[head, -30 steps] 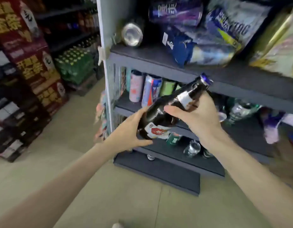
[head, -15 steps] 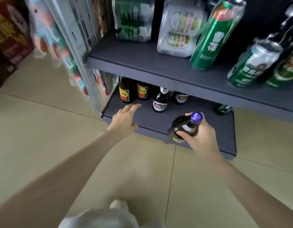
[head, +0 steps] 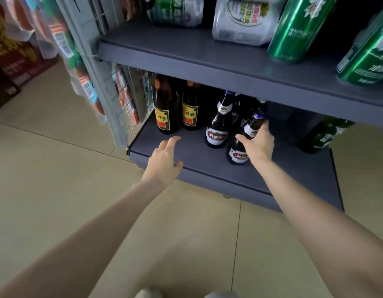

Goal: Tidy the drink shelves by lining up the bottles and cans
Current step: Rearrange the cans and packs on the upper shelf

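Note:
My right hand (head: 258, 144) grips the neck of a dark beer bottle with a purple cap (head: 237, 152), which stands on the bottom shelf (head: 186, 157). Just left of it stands a matching bottle (head: 218, 127). Two taller brown bottles with yellow labels (head: 164, 110) stand at the shelf's back left. My left hand (head: 164, 158) hovers over the shelf's front left with fingers spread, holding nothing. A green bottle (head: 319, 136) leans at the far right under the upper shelf.
The upper shelf (head: 207, 59) carries wrapped can packs (head: 244, 20) and tilted green cans (head: 298, 29). A wire side panel (head: 123, 100) with hanging packets bounds the shelves on the left. Beige tiled floor (head: 57, 168) lies in front.
My right hand has carried the purple-capped bottle from the front edge onto the bottom shelf, beside the matching bottle. My left hand stays spread over the shelf's left part.

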A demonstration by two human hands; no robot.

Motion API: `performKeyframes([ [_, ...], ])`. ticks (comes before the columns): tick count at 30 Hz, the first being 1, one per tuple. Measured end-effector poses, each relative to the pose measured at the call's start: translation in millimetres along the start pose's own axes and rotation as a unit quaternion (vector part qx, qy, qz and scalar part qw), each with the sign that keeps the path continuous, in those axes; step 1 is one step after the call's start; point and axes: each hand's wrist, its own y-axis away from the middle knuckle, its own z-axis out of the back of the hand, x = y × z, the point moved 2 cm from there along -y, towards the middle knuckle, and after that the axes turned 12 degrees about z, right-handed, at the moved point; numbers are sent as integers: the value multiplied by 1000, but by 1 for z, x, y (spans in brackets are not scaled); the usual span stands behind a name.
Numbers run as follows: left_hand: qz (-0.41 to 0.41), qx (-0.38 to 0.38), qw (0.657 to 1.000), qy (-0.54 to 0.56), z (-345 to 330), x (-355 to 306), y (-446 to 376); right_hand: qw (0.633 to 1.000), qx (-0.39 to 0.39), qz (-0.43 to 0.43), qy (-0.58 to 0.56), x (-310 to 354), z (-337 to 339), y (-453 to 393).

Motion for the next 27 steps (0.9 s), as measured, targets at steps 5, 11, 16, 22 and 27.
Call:
performKeyframes([
  [5, -9, -20, 999, 32, -8, 4, -14, 998, -55, -17, -15, -2, -17, -20],
  [11, -12, 1, 1000, 28, -8, -8, -24, 998, -10, -44, -45, -11, -28, -31],
  [16, 0, 14, 1000, 20, 35, -31, -3, 980, 94, -171, -44, 12, 4, 14],
  [22, 9, -33, 998, 62, 127, -75, 39, 975, 153, -135, -88, 107, 81, 88],
  [27, -9, -83, 993, 86, 221, -126, 79, 980, 191, 40, -51, 212, 179, 88],
])
